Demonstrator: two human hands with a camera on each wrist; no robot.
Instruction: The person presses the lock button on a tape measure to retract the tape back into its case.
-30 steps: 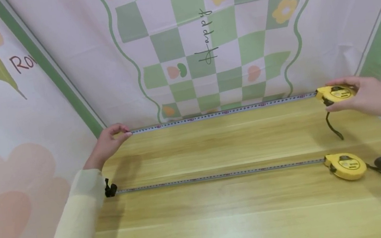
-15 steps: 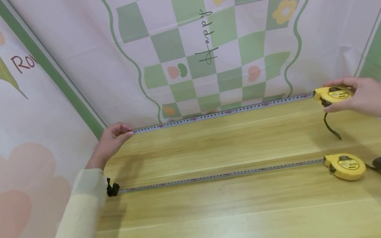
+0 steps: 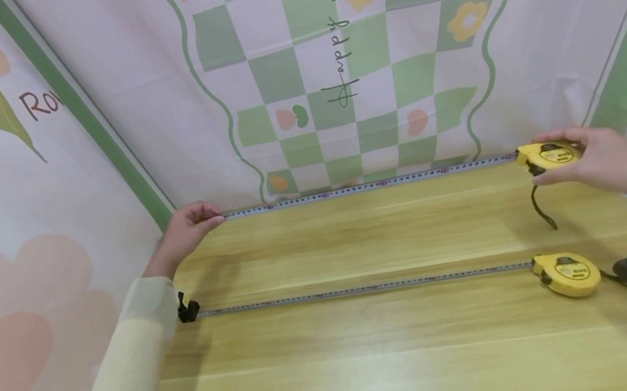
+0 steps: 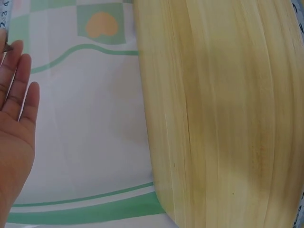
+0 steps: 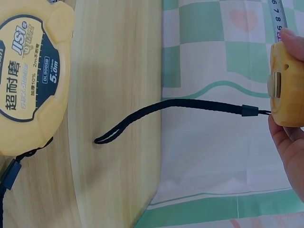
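Observation:
Along the far edge of the table, a tape measure's blade (image 3: 354,188) is stretched between two hands. My left hand (image 3: 187,232) pinches its free end between thumb and fingers. The yellow case of this tape measure (image 3: 550,155) is gripped by my right hand (image 3: 609,159), thumb at the near side and fingers over the top. In the right wrist view its black strap (image 5: 190,102) hangs from the case. Nearer to me lies a second yellow tape measure (image 3: 571,274), its blade (image 3: 363,289) drawn out leftward, roughly parallel to the first.
The wooden table (image 3: 372,354) has a rounded far-left corner in the left wrist view. A printed green and white cloth (image 3: 334,85) hangs behind it, with more cloth (image 3: 6,279) at the left. Dark pieces (image 3: 188,308) sit by both sleeves.
My left hand has shifted slightly right and the held blade's markings have slid right, with less blade out. The right hand and case have edged slightly left. The second tape measure stays put.

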